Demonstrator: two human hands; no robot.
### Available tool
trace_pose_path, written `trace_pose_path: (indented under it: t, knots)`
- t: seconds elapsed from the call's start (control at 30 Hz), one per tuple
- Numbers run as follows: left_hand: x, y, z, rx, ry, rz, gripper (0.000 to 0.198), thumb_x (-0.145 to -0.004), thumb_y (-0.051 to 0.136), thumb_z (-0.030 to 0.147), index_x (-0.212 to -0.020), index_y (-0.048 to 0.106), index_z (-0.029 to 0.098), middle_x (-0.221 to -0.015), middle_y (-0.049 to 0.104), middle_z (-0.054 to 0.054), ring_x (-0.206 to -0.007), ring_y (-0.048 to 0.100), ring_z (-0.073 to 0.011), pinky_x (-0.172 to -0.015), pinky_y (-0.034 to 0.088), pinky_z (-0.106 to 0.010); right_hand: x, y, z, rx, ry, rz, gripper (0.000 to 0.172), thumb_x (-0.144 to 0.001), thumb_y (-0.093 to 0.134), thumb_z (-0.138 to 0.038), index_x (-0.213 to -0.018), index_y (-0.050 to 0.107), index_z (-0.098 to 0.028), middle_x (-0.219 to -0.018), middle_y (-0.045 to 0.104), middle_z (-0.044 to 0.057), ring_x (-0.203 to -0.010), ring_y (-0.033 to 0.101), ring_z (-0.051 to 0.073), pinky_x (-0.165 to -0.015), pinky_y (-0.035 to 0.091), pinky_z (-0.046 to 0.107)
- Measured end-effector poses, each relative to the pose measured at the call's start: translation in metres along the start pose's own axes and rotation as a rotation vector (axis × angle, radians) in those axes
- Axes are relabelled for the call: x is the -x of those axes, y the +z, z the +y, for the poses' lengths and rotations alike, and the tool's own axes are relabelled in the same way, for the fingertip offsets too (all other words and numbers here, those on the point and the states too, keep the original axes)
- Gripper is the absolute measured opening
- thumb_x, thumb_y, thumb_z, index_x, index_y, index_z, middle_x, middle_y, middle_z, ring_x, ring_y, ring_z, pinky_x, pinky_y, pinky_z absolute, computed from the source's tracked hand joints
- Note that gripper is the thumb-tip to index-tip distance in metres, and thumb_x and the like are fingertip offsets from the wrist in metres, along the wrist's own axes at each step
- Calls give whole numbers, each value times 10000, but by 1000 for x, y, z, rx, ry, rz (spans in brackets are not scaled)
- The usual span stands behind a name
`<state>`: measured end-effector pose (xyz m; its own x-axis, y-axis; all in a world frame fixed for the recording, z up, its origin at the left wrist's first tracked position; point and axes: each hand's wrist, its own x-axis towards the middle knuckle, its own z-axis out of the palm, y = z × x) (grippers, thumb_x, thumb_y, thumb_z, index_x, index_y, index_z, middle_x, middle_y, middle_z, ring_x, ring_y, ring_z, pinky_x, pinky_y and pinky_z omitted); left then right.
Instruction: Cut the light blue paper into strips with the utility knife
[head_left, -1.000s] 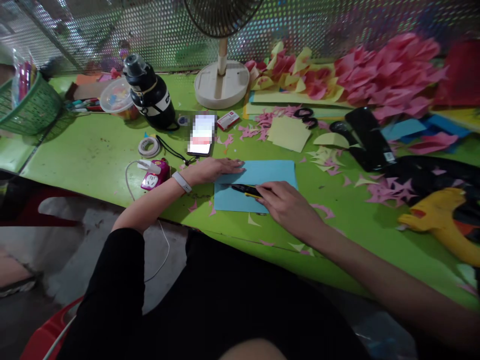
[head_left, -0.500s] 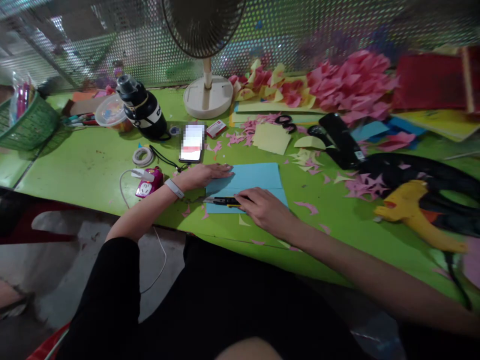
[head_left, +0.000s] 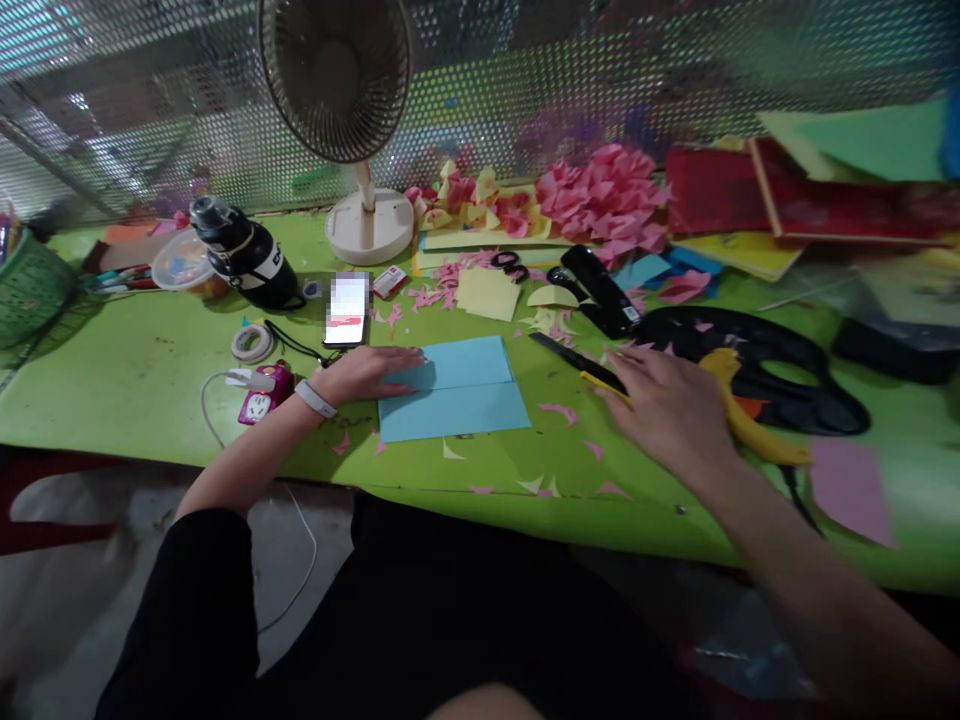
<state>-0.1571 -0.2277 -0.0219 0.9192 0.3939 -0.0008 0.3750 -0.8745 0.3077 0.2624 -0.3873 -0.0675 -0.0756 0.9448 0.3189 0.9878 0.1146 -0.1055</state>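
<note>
My left hand (head_left: 367,370) lies flat, fingers apart, on the left edge of a blue paper sheet (head_left: 457,395) on the green table (head_left: 127,380). A straight line runs across the sheet from left to right. My right hand (head_left: 667,405) is to the right of the sheet, blurred by motion, with its fingers closed over the yellow end of a black utility knife (head_left: 574,358). The knife points up and left, away from the paper. Right beside this hand lies a yellow glue gun (head_left: 750,425).
Behind the sheet are a phone (head_left: 346,312), a tape roll (head_left: 252,342), a pink charger (head_left: 259,393), a black bottle (head_left: 247,262), a fan base (head_left: 367,232), yellow paper (head_left: 487,293), scissors (head_left: 510,265), a black stapler (head_left: 596,290) and pink paper flowers (head_left: 600,195). Paper scraps litter the table.
My right hand has drawn the knife off the blue sheet and moved it to the right, toward the glue gun. My left hand stays on the sheet. The view has swung right.
</note>
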Motion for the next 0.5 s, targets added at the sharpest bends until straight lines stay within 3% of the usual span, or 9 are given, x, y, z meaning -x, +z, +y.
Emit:
trace_pose_path:
  t: [0.1,0.17,0.23,0.37,0.5]
  knots:
    - [-3,-4,2,-50,-2,-37,569,-1035,676,432,-1537,576,181,-1576,590,-146,-1406,639,-267,-1191,529,-404,-33,4,-30,-50,-276,-21,476,-1034,562,-326,-1467,646,-147,-1493,626,233,-1302,642,416,-1121,504,660]
    - [-4,-5,3,-75,-1,-53,565,-1038,668,409,-1544,562,180,-1574,593,-143,-1404,641,-263,-1185,534,-398,-59,9,-52,-109,-459,-107,506,-1013,599,-262,-1515,613,-198,-1529,620,197,-1366,617,384,-1116,537,621]
    - [-4,-6,4,-92,-3,-53,543,-1053,639,390,-1549,551,187,-1572,597,-134,-1399,645,-246,-1177,539,-380,-80,17,-69,-107,-596,-166,519,-981,608,-160,-1500,619,-154,-1504,642,214,-1345,646,357,-1108,552,586]
    - [-1,-5,6,-106,-17,-18,520,-1059,617,422,-1532,563,214,-1568,605,-118,-1374,664,-215,-1168,546,-363,-95,36,-84,29,-663,-185,522,-910,520,32,-1377,703,-110,-1361,729,236,-1208,740,320,-1029,601,500]
    - [-3,-3,11,-158,-54,6,674,-995,658,589,-1522,576,177,-1520,641,-157,-1315,703,-271,-1113,582,-389,-90,45,-85,74,-687,-122,572,-897,505,49,-1424,669,-102,-1327,740,251,-1199,739,325,-978,605,483]
